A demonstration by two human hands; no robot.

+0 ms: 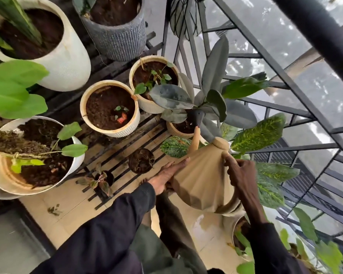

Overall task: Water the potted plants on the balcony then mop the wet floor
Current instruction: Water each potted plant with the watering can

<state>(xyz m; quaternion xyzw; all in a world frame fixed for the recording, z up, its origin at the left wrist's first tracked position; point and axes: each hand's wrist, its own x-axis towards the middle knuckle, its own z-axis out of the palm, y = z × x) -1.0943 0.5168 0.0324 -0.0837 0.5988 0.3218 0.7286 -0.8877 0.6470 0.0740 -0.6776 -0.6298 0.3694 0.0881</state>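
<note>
The person holds a beige faceted can [202, 182] in both hands, tipped forward above the floor [67, 216]. The left hand [166, 178] lies flat against the can's left side with its fingers straight, propping it. The right hand [240, 173] curls its fingers round the top of the handle, just beside the lid [219, 144]. The spout [195, 139] slants away from the person, and its tip is at the rim of a small tan pot [173, 131]. This pot holds a plant [172, 97] with broad grey-green leaves. I cannot tell whether water is running. The tan pot stands on a dark slatted rack [125, 149], close to the railing [285, 80]. To its left on the rack stand a near ribbed pot [111, 132] and a far ribbed pot [150, 107], both cream and filled with dark soil. A wet patch [201, 224] shines on the tiles below the can.
</note>
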